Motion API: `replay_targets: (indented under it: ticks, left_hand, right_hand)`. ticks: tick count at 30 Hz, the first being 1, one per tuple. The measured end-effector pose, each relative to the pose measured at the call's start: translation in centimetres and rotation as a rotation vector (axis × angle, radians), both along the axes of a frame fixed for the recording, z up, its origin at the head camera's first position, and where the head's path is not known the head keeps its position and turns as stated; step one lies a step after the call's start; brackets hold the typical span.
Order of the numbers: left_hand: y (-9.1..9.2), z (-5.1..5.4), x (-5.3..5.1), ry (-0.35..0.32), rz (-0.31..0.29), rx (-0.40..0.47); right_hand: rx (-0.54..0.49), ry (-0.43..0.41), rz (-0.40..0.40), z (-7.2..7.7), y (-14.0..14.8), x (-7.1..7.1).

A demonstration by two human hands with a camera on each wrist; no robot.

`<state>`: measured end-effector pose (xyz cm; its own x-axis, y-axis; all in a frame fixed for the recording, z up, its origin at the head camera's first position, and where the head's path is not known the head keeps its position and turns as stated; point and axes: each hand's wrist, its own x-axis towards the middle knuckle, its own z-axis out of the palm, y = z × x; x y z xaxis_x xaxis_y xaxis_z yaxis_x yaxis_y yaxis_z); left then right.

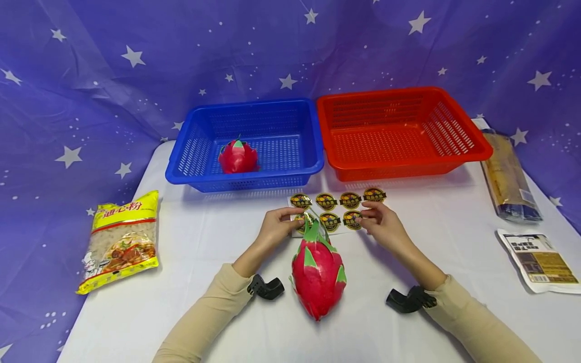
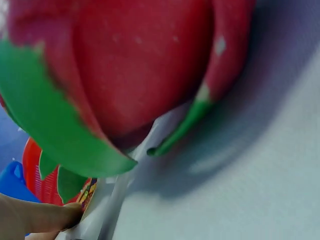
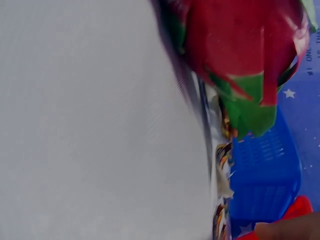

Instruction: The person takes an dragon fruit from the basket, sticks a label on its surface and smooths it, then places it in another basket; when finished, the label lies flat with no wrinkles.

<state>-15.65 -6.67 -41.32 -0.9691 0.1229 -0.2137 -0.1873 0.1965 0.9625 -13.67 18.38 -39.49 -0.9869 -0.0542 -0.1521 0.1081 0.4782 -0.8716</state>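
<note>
A sheet of round black-and-gold fruit stickers [image 1: 330,221] lies on the white tabletop. At its left end my left hand [image 1: 274,228] pinches the edge, fingertips over a sticker. By the right end is my right hand [image 1: 386,227], thumb close to a lower sticker and index finger near the top-right one; a gap shows between the two. Contact there cannot be made out. In front of the sheet, between my forearms, lies a red dragon fruit [image 1: 318,275] with green-tipped scales. It fills much of the left wrist view, where my left thumb [image 2: 55,217] meets the sheet.
Behind the sheet stand a blue basket [image 1: 245,180] holding another dragon fruit [image 1: 238,157] and a red basket [image 1: 399,166]. A yellow pasta bag [image 1: 120,242] lies left. At right are a clear brownish package [image 1: 510,176] and a white pouch [image 1: 540,259].
</note>
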Motion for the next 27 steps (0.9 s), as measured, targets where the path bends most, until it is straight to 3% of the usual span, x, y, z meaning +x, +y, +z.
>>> replay_targets:
  ticks: [10,20,27]
  left_hand:
    - [-0.4,-0.9,-0.5,0.041,0.03,-0.01]
    - [-0.3,-1.1,-0.4,0.051,0.035,0.009]
    - [-0.2,-1.1,-0.4,0.048,0.032,-0.002]
  right_hand:
    - [0.104,0.115,-0.01,-0.9,0.1,-0.8]
    - [0.117,0.089,-0.026,-1.3,0.2,-1.5]
    - [0.063,0.056,-0.03,-1.4,0.4,-1.6]
